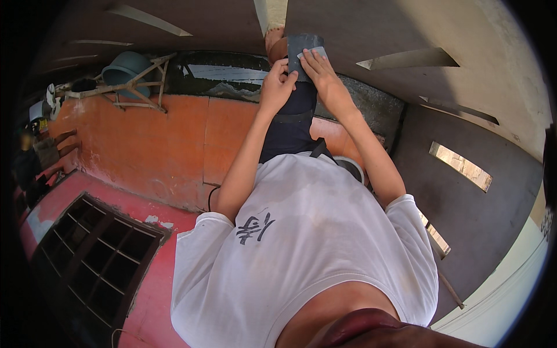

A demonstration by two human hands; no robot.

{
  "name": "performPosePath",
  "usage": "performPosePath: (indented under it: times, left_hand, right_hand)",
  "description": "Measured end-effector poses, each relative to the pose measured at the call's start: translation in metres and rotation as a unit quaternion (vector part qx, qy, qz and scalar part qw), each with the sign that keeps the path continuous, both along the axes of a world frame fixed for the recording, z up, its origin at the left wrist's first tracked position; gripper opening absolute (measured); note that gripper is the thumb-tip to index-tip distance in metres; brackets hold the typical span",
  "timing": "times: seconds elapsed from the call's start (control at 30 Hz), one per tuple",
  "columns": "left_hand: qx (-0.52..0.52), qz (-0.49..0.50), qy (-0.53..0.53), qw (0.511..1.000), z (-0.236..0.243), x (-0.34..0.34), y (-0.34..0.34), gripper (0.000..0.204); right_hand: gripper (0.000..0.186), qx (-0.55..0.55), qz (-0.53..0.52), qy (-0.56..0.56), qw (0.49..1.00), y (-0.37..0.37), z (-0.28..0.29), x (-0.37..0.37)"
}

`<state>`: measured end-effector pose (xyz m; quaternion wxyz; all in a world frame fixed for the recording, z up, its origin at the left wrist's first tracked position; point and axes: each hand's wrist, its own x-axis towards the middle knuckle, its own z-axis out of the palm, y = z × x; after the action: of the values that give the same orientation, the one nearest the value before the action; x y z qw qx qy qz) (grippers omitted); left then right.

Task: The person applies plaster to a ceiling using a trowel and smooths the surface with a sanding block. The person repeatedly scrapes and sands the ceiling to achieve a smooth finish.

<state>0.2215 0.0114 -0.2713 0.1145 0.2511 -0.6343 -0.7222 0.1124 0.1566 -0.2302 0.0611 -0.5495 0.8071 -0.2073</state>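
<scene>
A dark grey rectangular slab [298, 42] rests over my lap, near my knee. My left hand [278, 88] grips its lower left edge, with the thumb along it and the fingers curled. My right hand [326, 81] lies on the slab's right side with its fingers stretched out flat. Under those fingertips shows a small light grey piece [319, 52], mostly covered; whether it is paper, cloth or something stiff I cannot make out. Beneath the slab are my dark trousers [290, 130].
An orange floor [156, 142] spreads to the left. A wet dark channel [226, 74] runs beyond it, near a wooden frame [136, 90] with a green-blue basin [126, 71]. Another person [35, 156] is at far left. A grey wall with slots [470, 145] stands right.
</scene>
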Motion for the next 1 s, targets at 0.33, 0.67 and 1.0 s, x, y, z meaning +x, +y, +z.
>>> performPosePath:
  times: [0.33, 0.67, 1.0]
  left_hand:
    - [0.28, 0.023, 0.141, 0.949, -0.006, -0.012, -0.007, 0.025]
    - [-0.138, 0.041, -0.046, 0.989, 0.017, -0.042, -0.011, 0.034]
    - [-0.392, -0.019, -0.099, 0.915, 0.006, -0.027, -0.001, 0.035]
  right_hand:
    - [0.081, -0.123, -0.05, -0.172, 0.976, 0.008, 0.003, 0.019]
    - [0.078, -0.126, -0.017, -0.207, 0.97, 0.026, -0.001, 0.027]
    - [0.075, -0.145, -0.093, -0.134, 0.976, 0.016, -0.016, 0.008]
